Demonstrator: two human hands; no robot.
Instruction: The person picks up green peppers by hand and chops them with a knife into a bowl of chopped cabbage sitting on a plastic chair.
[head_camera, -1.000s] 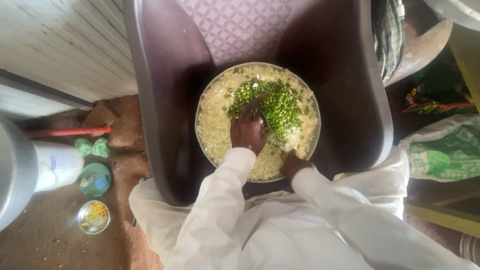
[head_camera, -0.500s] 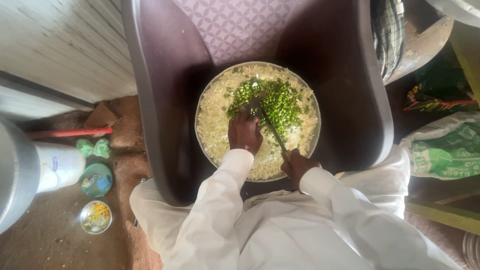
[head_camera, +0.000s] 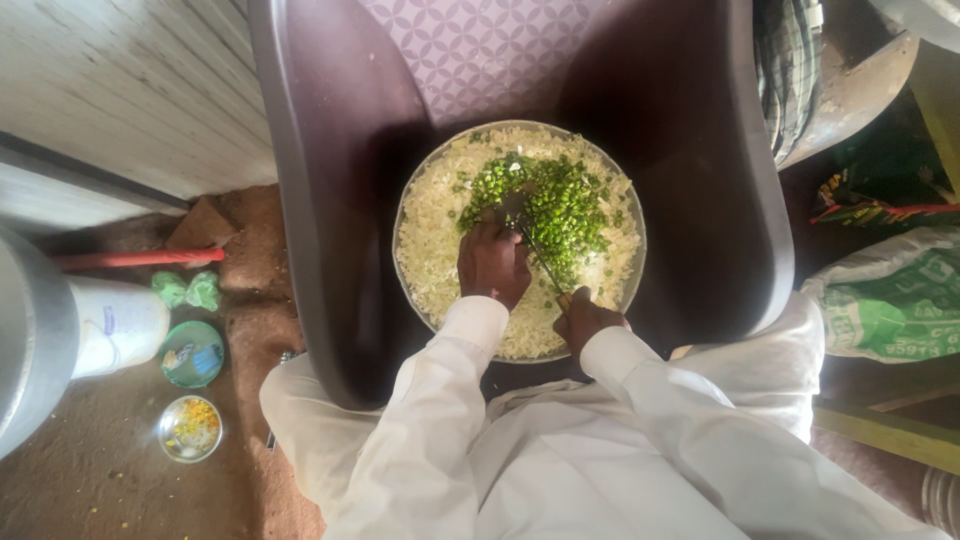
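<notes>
One round metal tray (head_camera: 420, 290) of pale shredded food sits in one dark plastic tub (head_camera: 320, 200). The left hand (head_camera: 492, 262) presses green chopped bits (head_camera: 560, 205) at twelve o'clock, fingers curled; the right hand (head_camera: 583, 318) grips one thin dark knife (head_camera: 535, 250).

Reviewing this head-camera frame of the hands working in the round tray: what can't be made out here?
- Left hand fingertips: buried in the green chopped pieces, head view.
- The dark thin tool in the right hand: too thin and small to tell its kind.
- Near edge of the round tray: covered by the white sleeves.
- Small bowl contents: too small to identify.
- Green-and-white sack: cut off by the right edge.
</notes>
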